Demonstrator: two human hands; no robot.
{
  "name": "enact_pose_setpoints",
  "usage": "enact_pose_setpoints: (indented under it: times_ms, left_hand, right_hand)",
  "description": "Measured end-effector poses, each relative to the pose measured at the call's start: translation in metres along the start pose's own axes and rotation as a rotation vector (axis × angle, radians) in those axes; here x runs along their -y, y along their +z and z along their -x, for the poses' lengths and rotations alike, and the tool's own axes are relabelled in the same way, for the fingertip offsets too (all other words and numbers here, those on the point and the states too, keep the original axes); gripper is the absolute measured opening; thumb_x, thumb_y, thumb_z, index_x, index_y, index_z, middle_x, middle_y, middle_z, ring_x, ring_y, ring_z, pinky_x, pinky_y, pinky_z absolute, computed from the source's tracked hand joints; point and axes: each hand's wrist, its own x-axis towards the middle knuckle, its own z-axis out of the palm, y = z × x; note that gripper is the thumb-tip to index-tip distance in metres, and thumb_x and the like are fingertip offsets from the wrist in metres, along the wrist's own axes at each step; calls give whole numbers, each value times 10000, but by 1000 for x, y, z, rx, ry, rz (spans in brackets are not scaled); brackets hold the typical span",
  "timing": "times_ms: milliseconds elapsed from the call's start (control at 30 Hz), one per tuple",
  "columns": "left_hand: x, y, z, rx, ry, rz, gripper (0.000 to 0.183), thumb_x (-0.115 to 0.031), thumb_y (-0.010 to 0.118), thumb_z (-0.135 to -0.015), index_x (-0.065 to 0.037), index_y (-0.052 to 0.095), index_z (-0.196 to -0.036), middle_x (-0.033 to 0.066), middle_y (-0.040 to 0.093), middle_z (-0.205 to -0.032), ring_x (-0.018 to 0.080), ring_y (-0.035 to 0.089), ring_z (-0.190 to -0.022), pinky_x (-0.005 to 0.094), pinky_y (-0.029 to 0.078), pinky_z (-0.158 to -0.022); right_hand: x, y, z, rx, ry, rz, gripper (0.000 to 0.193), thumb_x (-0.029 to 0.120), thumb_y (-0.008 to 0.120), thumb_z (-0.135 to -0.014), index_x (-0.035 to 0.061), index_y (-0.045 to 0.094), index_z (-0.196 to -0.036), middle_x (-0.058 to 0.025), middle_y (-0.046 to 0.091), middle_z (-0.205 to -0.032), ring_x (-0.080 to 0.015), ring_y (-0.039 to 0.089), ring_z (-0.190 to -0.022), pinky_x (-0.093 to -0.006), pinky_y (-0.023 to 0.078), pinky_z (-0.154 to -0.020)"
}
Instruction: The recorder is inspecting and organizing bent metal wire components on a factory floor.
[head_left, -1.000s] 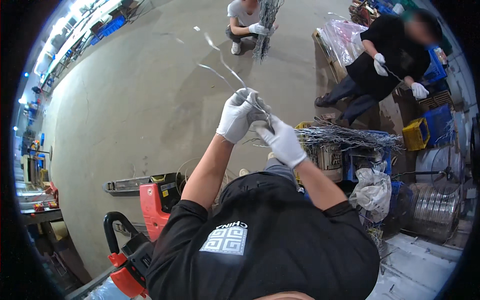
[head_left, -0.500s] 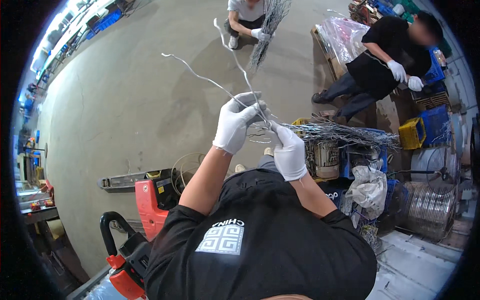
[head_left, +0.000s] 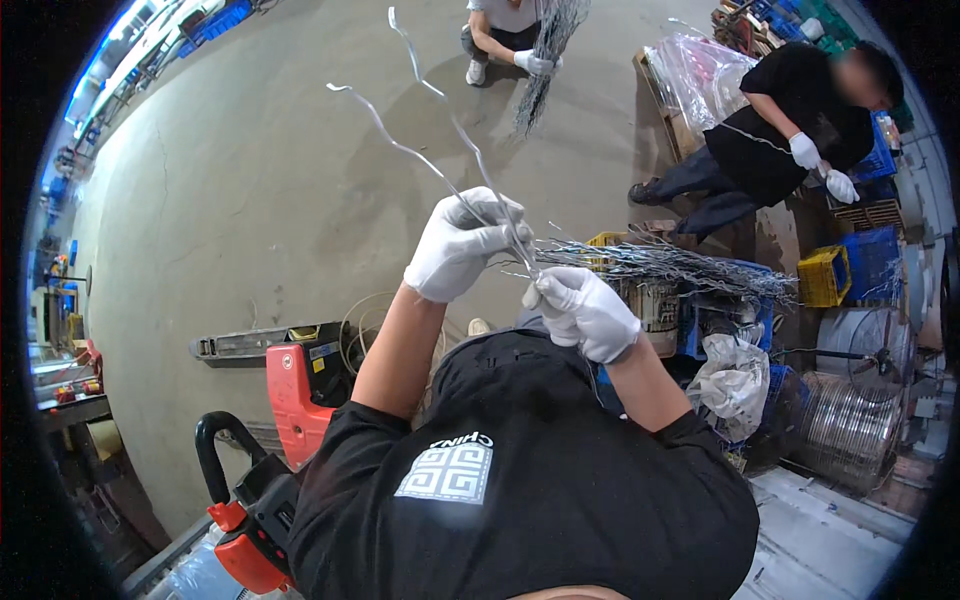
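Two wavy lengths of silver metal wire (head_left: 447, 98) rise out of my grip, spread apart at their far ends and close together at the near end. My left hand (head_left: 462, 245), in a white glove, is closed around them partway down. Lower and to the right, my gloved right hand (head_left: 583, 312) pinches the near ends, where the wires meet. Its fingertips hide how they join. Just beyond my right hand lies a big bundle of similar bent wires (head_left: 665, 265) on top of crates.
A crouching person (head_left: 515, 40) holds an upright wire bundle (head_left: 548, 65) ahead. Another gloved person (head_left: 790, 130) stands at right. Blue crates (head_left: 875, 255), a yellow crate (head_left: 824, 277) and a wire spool (head_left: 850, 425) line the right. A red-and-black machine (head_left: 298, 395) stands at my left.
My left hand has moved slightly left and down with the wires, whose tips shifted left. My right hand has moved right and down, turning, with its fingers more curled.
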Motion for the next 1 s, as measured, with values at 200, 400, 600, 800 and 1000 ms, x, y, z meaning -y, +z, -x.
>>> enact_pose_setpoints:
  times_ms: [200,400,600,800,1000]
  left_hand:
    - [-2,-30,-41,624,159,104,238,33,619,-763,26,583,-998,154,630,-851,200,612,-713,298,517,-645]
    - [-9,-14,-44,201,-95,55,210,-12,610,-783,30,590,-988,143,623,-874,190,594,-715,273,503,-671]
    - [-7,35,-26,-132,-128,-278,238,-43,582,-805,24,569,-1034,126,614,-887,182,583,-759,251,475,-708]
    - [-3,41,-24,-194,25,-458,177,-31,536,-848,28,551,-1014,122,618,-870,170,600,-752,253,494,-698]
    - [8,41,-23,-322,-11,-566,114,-8,500,-869,21,551,-967,109,619,-842,152,612,-737,245,508,-678]
  right_hand:
    - [3,-1,-10,277,182,-176,252,240,501,-937,15,591,-867,60,358,-485,-18,196,-364,-174,131,-328]
    - [22,8,-7,-71,-51,93,230,211,551,-905,-5,626,-880,22,450,-494,-67,322,-365,-194,246,-343]
    - [10,1,-16,-601,-701,978,150,119,624,-825,-11,657,-894,-29,585,-583,-132,490,-452,-227,384,-438]
    - [-7,-8,-33,-862,-1026,1216,189,71,675,-717,57,665,-906,-26,608,-650,-176,548,-532,-257,435,-522]
    - [-18,-7,-39,-834,-1056,1090,225,68,686,-694,56,653,-916,-42,623,-681,-193,562,-563,-278,446,-550]
